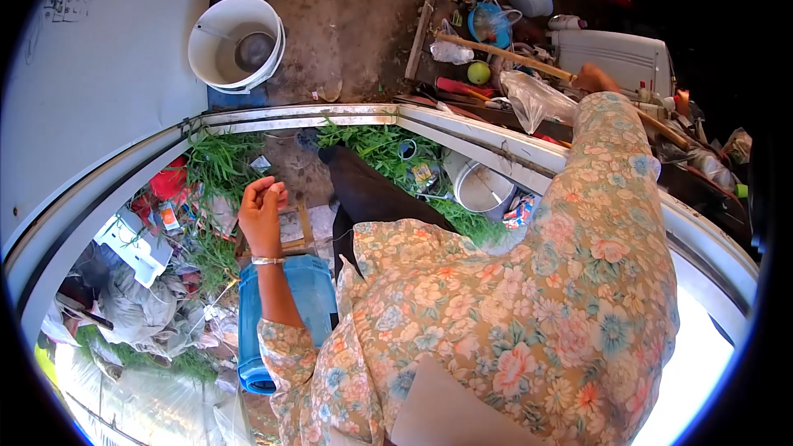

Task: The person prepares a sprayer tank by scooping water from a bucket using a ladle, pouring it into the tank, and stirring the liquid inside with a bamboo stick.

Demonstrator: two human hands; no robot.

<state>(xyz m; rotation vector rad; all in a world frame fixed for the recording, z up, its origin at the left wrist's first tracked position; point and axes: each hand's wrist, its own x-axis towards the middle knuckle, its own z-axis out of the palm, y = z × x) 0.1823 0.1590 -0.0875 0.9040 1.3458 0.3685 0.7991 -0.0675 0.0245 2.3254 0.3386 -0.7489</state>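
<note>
My right hand [596,79] reaches out at the upper right, its fingers wrapped round a long wooden stick [512,58]. The stick slants across a heap of odds and ends, and its lower right end runs in among the clutter. Beneath it lie a clear plastic bag [535,101] and a yellow-green ball [478,73]. My left hand [263,208] hangs in the air with its fingers loosely curled in, and nothing shows in them. Below that arm stands a blue plastic container [291,301].
A white door frame sill [297,118] crosses in front of me. Beyond it, a white bucket [237,45] stands on the dirt floor beside a white panel [116,74]. A second bucket [481,186] sits near the grass. Piled rubbish [144,306] lies at the left.
</note>
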